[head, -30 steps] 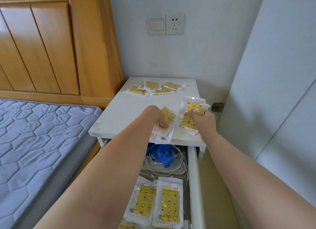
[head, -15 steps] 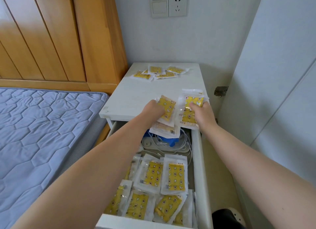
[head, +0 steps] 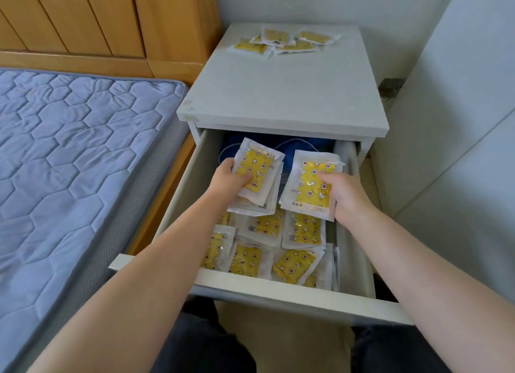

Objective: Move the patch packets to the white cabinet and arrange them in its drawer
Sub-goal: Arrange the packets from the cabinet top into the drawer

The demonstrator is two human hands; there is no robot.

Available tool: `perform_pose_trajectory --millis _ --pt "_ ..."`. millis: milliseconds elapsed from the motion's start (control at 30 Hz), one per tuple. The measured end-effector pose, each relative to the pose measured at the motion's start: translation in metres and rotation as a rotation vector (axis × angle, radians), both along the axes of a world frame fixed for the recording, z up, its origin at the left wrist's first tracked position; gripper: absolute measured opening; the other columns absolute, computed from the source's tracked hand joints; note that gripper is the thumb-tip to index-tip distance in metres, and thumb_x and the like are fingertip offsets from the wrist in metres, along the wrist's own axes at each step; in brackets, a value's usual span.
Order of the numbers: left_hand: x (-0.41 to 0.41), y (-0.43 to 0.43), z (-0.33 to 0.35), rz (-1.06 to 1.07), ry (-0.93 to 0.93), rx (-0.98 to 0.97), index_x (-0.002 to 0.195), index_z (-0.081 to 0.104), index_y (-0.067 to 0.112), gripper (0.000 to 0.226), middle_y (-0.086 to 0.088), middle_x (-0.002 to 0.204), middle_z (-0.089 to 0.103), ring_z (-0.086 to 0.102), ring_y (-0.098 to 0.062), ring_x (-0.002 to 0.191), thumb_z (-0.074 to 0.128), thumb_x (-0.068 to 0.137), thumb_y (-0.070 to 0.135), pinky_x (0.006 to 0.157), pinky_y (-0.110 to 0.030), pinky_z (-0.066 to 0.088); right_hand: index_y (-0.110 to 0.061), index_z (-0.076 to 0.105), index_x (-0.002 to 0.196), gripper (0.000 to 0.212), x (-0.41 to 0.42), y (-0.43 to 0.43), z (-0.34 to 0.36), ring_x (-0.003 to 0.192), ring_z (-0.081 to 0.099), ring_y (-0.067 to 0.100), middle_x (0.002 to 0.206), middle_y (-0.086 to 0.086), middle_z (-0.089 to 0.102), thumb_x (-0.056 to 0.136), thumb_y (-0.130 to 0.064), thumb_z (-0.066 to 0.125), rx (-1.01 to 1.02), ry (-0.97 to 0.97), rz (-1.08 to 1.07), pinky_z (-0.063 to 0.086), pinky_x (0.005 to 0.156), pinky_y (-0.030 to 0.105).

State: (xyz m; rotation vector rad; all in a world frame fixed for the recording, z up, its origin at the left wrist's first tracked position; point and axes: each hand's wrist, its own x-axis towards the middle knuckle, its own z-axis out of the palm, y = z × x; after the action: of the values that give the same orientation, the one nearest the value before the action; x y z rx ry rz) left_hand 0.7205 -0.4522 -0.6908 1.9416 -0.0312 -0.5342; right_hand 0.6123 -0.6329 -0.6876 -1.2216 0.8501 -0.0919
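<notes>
Right, both hands have left the white cabinet (head: 278,99) top and now sit over the open drawer (head: 278,287). A second ago they were at the top's front edge, each already loaded.

- left hand (head: 230,181): grips the left stack (head: 257,169) of patch packets, thumb on the yellow face, fingers curled under. It is at about 11 o'clock in the drawer
- right hand (head: 347,197): pinches the right stack (head: 308,190), thumb on top, fingers behind. About 1 o'clock in the drawer
- both stacks hang over the blue item (head: 302,145) at the drawer's back. Neither is released; can't tell if they touch anything below

The carry from top to drawer looks done for this load, and only the set-down is left. The laid packets (head: 267,247) fill the drawer from 6 o'clock up to centre in rough overlapping rows, so the back strip at 12 o'clock is probably the slot for these two stacks, side by side.

Not finished: the loose packets (head: 284,42) at 12 o'clock on the cabinet top look the same as a second ago, so I expect at least one more trip.

Risk: the left stack is fanned at its lower edge and the film looks slick. On the lumpy blue item it may slide apart on release, so it likely needs squaring up afterwards
</notes>
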Motion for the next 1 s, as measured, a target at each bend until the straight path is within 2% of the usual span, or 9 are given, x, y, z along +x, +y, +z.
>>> perform_pose_trajectory --millis 100,200,400,500,567,700,800,933,1000 --pt "0.006 0.008 -0.014 0.012 0.033 0.049 0.115 0.052 0.018 0.026 -0.003 0.109 0.063 0.063 -0.02 0.096 0.063 0.091 0.019 0.084 -0.036 0.053 -0.009 0.064 0.1 0.012 -0.003 0.01 -0.017 0.084 0.068 0.029 0.099 0.012 0.07 0.089 -0.013 0.063 0.055 0.168 -0.015 0.056 0.076 0.047" --pt "0.015 0.009 -0.018 0.047 0.017 0.061 0.116 0.05 0.019 0.028 0.0 0.108 0.062 0.061 -0.017 0.091 0.063 0.091 0.018 0.074 -0.03 0.05 -0.003 0.06 0.116 0.033 -0.008 0.029 -0.036 0.089 0.068 0.032 0.102 0.016 0.07 0.084 -0.007 0.068 0.068 0.322 0.098 0.054 0.083 0.051" --pt "0.024 0.01 -0.021 0.094 0.025 0.115 0.131 0.043 0.019 0.042 -0.001 0.111 0.059 0.06 -0.012 0.078 0.061 0.093 0.02 0.055 -0.023 0.044 -0.002 0.056 0.123 0.043 -0.012 0.069 -0.061 0.107 0.063 0.032 0.116 0.016 0.066 0.082 0.004 0.067 0.23 0.405 0.24 0.049 0.095 0.05" --pt "0.027 0.01 -0.022 0.097 0.028 0.118 0.134 0.042 0.019 0.045 -0.001 0.113 0.059 0.059 -0.012 0.077 0.061 0.093 0.02 0.054 -0.022 0.043 -0.004 0.051 0.129 0.057 -0.013 0.077 -0.066 0.103 0.066 0.029 0.116 0.015 0.066 0.077 0.001 0.072 0.278 0.473 0.372 0.054 0.089 0.045" --pt "0.028 0.01 -0.023 0.091 0.024 0.126 0.133 0.042 0.019 0.044 0.0 0.109 0.057 0.059 -0.012 0.078 0.06 0.093 0.02 0.053 -0.022 0.042 -0.004 0.05 0.129 0.054 -0.014 0.078 -0.065 0.102 0.067 0.028 0.116 0.015 0.067 0.08 -0.001 0.071 0.265 0.511 0.464 0.055 0.087 0.043" --pt "0.028 0.009 -0.024 0.074 0.018 0.123 0.131 0.044 0.017 0.041 -0.003 0.114 0.059 0.059 -0.015 0.085 0.061 0.093 0.019 0.055 -0.022 0.042 0.006 0.054 0.118 0.03 -0.015 0.084 -0.065 0.094 0.069 0.032 0.104 0.022 0.067 0.088 0.003 0.06 -0.037 0.656 0.684 0.059 0.071 0.038" --pt "0.028 0.01 -0.024 0.044 0.027 0.133 0.134 0.043 0.016 0.045 -0.004 0.116 0.059 0.06 -0.017 0.088 0.061 0.093 0.019 0.061 -0.025 0.045 0.009 0.058 0.098 0.012 -0.009 0.086 -0.061 0.08 0.072 0.03 0.092 0.023 0.07 0.088 0.001 0.059 -0.246 0.723 0.772 0.06 0.073 0.039" --pt "0.027 0.011 -0.023 0.006 0.022 0.131 0.128 0.045 0.017 0.04 0.0 0.106 0.057 0.06 -0.015 0.085 0.061 0.092 0.019 0.062 -0.025 0.046 0.001 0.063 0.083 0.021 -0.001 0.071 -0.036 0.054 0.066 0.012 0.075 0.008 0.073 0.093 -0.014 0.053 -0.738 0.813 1.166 0.059 0.074 0.029" --pt "0.027 0.011 -0.022 -0.031 0.013 0.119 0.12 0.047 0.02 0.032 0.001 0.103 0.058 0.059 -0.013 0.081 0.062 0.092 0.02 0.059 -0.024 0.045 -0.004 0.067 0.089 0.021 0.005 0.054 -0.027 0.07 0.068 0.015 0.09 0.008 0.073 0.094 -0.014 0.05 -0.96 0.644 1.081 0.057 0.076 0.029"
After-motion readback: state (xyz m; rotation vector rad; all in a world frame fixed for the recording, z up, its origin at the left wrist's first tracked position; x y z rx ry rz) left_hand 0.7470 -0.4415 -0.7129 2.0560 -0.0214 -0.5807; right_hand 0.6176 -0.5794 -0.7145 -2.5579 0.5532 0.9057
